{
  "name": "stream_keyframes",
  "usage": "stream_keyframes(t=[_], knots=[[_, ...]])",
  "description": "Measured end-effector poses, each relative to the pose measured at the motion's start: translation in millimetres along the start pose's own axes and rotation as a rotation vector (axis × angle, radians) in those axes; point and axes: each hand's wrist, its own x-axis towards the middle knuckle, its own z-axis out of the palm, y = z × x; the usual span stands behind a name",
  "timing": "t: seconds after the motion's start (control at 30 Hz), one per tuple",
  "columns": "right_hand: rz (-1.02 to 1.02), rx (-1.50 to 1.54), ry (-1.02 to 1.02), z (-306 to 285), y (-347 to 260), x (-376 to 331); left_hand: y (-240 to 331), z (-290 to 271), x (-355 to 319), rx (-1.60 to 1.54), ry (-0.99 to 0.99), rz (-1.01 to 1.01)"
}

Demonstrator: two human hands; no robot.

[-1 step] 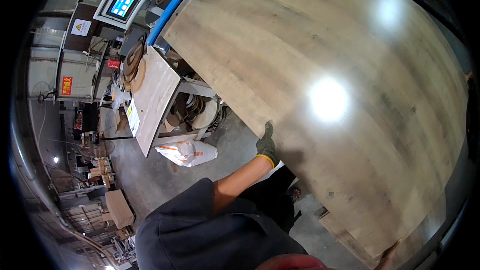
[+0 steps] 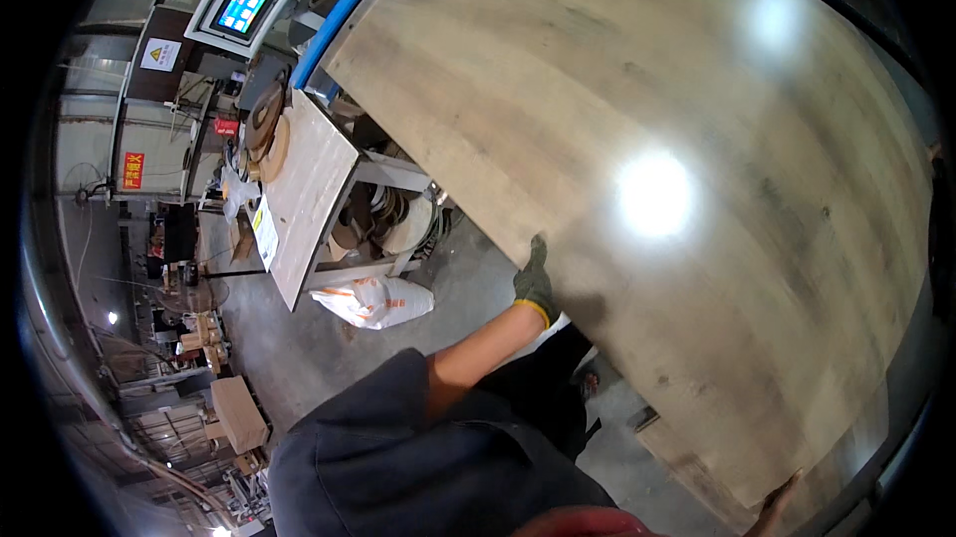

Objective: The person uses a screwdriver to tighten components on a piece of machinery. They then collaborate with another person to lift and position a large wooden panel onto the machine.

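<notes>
A large wood-grain board (image 2: 558, 129) fills the right half of the view, lying flat with bright light reflections on it. My left hand (image 2: 535, 283), in a dark green glove with a yellow cuff, holds the board's near-left edge. Its thumb lies on the top face, and the other fingers are hidden beneath. Down at the board's near-right corner, my right hand (image 2: 775, 509) is mostly cut off by the picture's lower rim; its visible digit grips the corner edge. Another wood-grain panel (image 2: 687, 467) shows below that corner.
At the far left end stands a blue-edged machine (image 2: 334, 34) with a lit control screen (image 2: 249, 1). Beside it, a side table (image 2: 309, 188) bears rolls of edge banding (image 2: 276, 148), with more coils underneath. A white sack (image 2: 376, 303) rests on the grey floor; cartons (image 2: 239, 414) stand farther left.
My left hand and the board edge under it have shifted very slightly up and to the right. Both hands keep their hold.
</notes>
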Motion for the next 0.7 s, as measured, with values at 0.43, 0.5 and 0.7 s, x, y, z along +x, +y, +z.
stream_keyframes(t=[0.43, 0.5, 0.7], knots=[[-0.039, -0.169, -0.049, 41.5, -90.4, 84.0, -17.1, 96.0, 61.2, 0.095, -0.084, -0.145], [-0.027, -0.137, -0.086, 42.5, -104.6, 96.9, -22.2, 114.4, 70.5, 0.104, -0.117, -0.167], [-0.038, -0.145, -0.113, 30.4, -123.3, 120.1, -51.8, 154.7, 130.4, 0.033, -0.228, -0.078]])
